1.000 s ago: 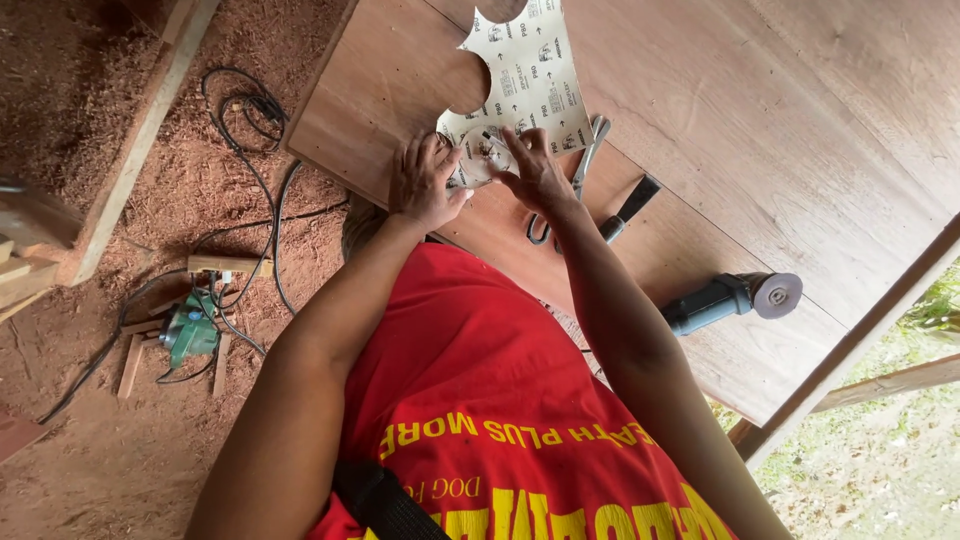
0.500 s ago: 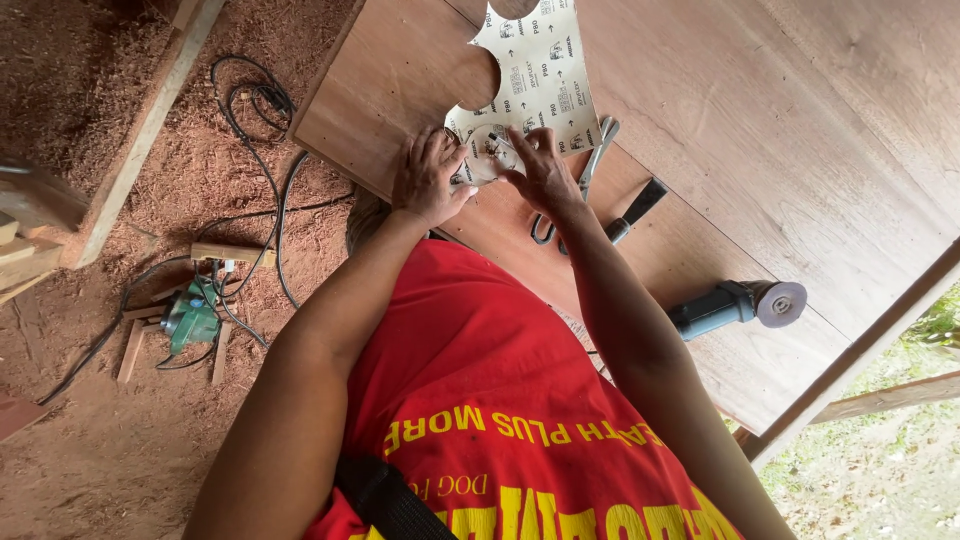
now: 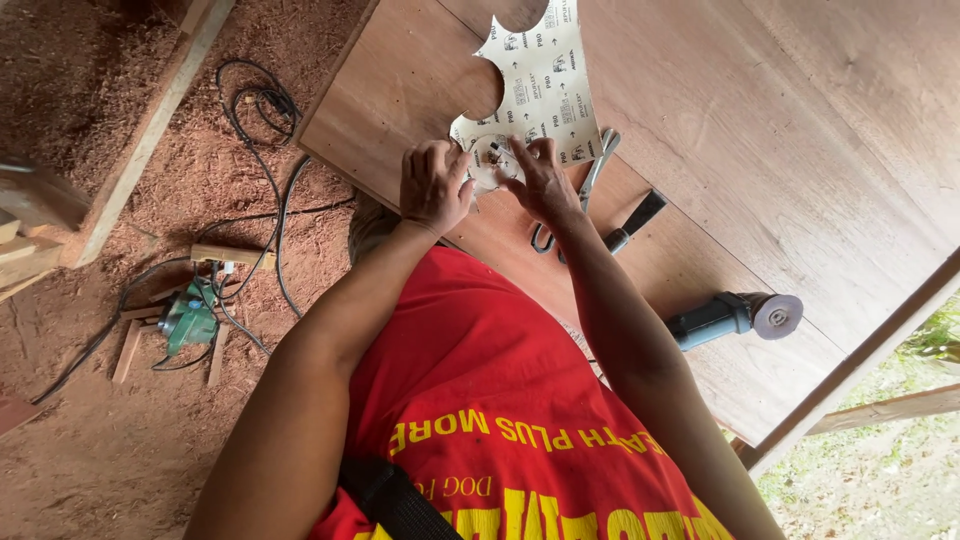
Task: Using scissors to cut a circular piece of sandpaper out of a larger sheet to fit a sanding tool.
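Observation:
A sheet of sandpaper [image 3: 540, 80] lies back-side up on the brown plywood table [image 3: 720, 120], with round pieces cut out of its edges. At its near corner sits a small round disc [image 3: 490, 160]. My left hand [image 3: 432, 185] presses down on the sheet's near corner beside the disc. My right hand [image 3: 540, 180] rests its fingers on the disc and holds a small dark marker tip against it. Scissors [image 3: 585, 185] with grey handles lie just right of my right hand.
A chisel with a black handle [image 3: 632, 222] lies right of the scissors. A blue angle grinder [image 3: 735, 315] rests near the table's near edge. Below left, black cables [image 3: 255, 110] and a green power tool [image 3: 185, 320] lie on sawdust-covered ground.
Both hands stay on the sandpaper corner; the fingers of my right hand have shifted slightly around the disc. The view has drifted a little.

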